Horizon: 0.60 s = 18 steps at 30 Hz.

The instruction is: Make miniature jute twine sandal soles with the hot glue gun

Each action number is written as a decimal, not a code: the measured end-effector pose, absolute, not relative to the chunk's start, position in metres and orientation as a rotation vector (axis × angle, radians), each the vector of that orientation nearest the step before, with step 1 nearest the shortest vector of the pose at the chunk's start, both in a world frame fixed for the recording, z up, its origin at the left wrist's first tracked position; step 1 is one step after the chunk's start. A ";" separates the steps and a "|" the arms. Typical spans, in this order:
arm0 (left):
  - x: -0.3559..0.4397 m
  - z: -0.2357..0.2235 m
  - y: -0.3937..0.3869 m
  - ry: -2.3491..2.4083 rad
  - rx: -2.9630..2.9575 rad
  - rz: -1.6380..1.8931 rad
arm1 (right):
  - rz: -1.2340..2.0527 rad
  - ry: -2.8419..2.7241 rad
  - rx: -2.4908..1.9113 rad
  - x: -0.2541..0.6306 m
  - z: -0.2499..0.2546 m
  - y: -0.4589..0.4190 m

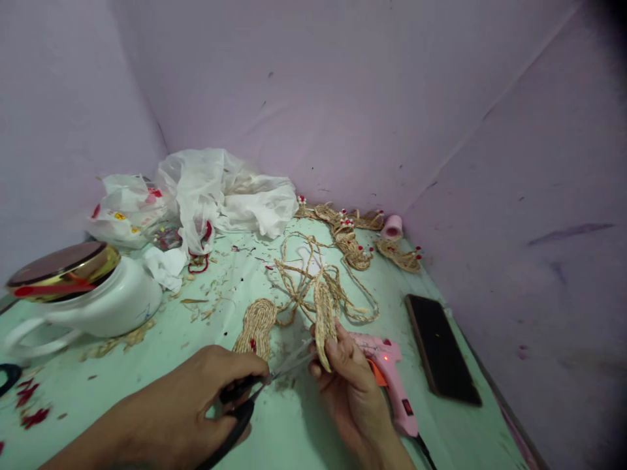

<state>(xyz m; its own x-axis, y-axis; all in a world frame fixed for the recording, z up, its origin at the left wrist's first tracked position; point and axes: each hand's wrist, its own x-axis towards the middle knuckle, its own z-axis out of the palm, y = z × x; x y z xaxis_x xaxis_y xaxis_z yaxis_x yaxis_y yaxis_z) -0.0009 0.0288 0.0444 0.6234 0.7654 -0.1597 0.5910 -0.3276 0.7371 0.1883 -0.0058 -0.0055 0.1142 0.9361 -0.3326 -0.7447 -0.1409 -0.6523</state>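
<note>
My left hand is wrapped round the black handles of a pair of scissors. Their blades point right, toward a small sole-shaped piece of coiled straw braid pinched upright in my right hand. Whether the blades touch it, I cannot tell. Loose straw braid lies in tangled loops behind this piece. Another coiled braid sole, with a red bit on it, rests just beyond my left hand. A pink glue gun with its light on lies to the right of my right hand.
A black phone lies on the right. Several braided slippers with red and white beads line the back, near a pink roll. White plastic bags sit back left; a white teapot stands left. Straw scraps litter the green table.
</note>
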 end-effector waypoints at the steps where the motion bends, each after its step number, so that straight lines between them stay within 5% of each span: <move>1: -0.001 0.044 0.029 1.041 2.035 0.235 | 1.464 -0.308 -0.862 0.187 -0.006 -0.006; 18: 0.004 0.029 0.033 0.920 1.922 0.044 | 1.539 -0.269 -0.779 0.188 -0.007 -0.009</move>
